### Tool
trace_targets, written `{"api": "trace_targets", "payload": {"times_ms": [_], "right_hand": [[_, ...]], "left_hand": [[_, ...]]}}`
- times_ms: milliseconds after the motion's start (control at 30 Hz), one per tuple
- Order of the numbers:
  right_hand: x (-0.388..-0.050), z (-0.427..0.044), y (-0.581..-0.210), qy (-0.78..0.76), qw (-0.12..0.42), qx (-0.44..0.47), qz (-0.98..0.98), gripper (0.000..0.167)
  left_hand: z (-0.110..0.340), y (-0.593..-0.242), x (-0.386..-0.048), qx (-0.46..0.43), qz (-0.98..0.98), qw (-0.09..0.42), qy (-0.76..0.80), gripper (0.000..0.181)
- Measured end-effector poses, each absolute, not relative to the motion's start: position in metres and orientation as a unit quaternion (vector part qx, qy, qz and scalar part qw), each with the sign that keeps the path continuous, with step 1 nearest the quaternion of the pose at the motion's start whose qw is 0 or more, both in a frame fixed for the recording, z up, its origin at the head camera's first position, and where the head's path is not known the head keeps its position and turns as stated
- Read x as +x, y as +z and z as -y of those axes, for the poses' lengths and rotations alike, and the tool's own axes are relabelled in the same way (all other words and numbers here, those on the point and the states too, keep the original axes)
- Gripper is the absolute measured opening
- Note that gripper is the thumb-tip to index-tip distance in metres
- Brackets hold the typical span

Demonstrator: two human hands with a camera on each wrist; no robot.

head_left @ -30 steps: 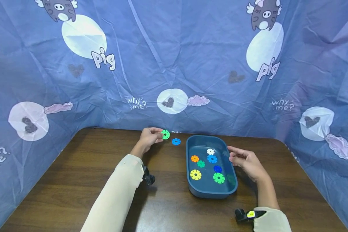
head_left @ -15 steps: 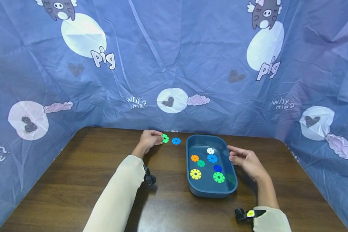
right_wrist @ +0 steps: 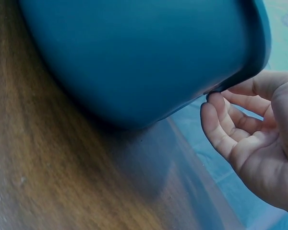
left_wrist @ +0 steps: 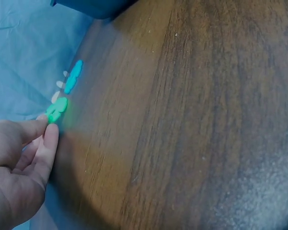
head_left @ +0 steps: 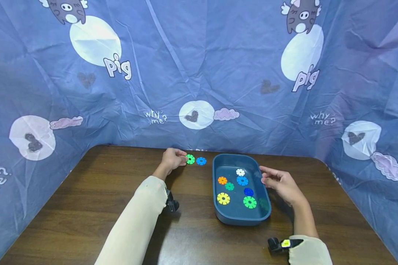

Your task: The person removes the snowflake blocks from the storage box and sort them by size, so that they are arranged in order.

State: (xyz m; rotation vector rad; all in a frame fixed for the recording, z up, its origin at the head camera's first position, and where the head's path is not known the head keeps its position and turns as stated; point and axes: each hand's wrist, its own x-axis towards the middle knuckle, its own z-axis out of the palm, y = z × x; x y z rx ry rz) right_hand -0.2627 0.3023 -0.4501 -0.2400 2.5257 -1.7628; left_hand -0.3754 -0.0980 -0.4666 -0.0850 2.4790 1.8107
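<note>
My left hand [head_left: 173, 159] pinches a green notched interlocking disc [head_left: 190, 159] between thumb and fingertips, low at the table's far edge. Just right of it lies a blue interlocking disc [head_left: 201, 161], a small gap apart. In the left wrist view the green disc [left_wrist: 57, 109] is seen nearly edge-on, the blue disc [left_wrist: 74, 76] beyond it. My right hand [head_left: 283, 187] holds the right side of a dark blue plastic tray [head_left: 242, 222]. Curled fingertips [right_wrist: 212, 112] meet the tray's rim in the right wrist view; one fingertip is hidden behind it.
Several notched discs lie apart inside the tray, among them a yellow disc [head_left: 223, 198], an orange disc [head_left: 222, 180] and a white disc [head_left: 240, 172]. The brown wooden table [head_left: 119, 191] ends at a blue printed curtain [head_left: 159, 81] behind and at both sides.
My left hand has lowered the green disc to the table's far edge and then shifted it slightly right, nearer the blue disc. The right hand and the tray stay put.
</note>
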Motion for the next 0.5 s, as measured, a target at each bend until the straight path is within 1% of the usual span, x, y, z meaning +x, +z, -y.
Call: {"api": "trace_targets", "payload": {"times_ms": [167, 500], "right_hand": [[-0.2632, -0.3023, -0.4489, -0.564, 0.026, -0.078, -0.822, 0.048], [-0.2611, -0.3025, -0.4466, -0.562, 0.030, -0.077, -0.823, 0.048]], "left_hand": [[0.0987, -0.4655, -0.3773, -0.024, -0.835, 0.035, 0.549, 0.022], [0.0985, -0.4639, -0.3756, -0.013, -0.808, 0.053, 0.587, 0.029]]}}
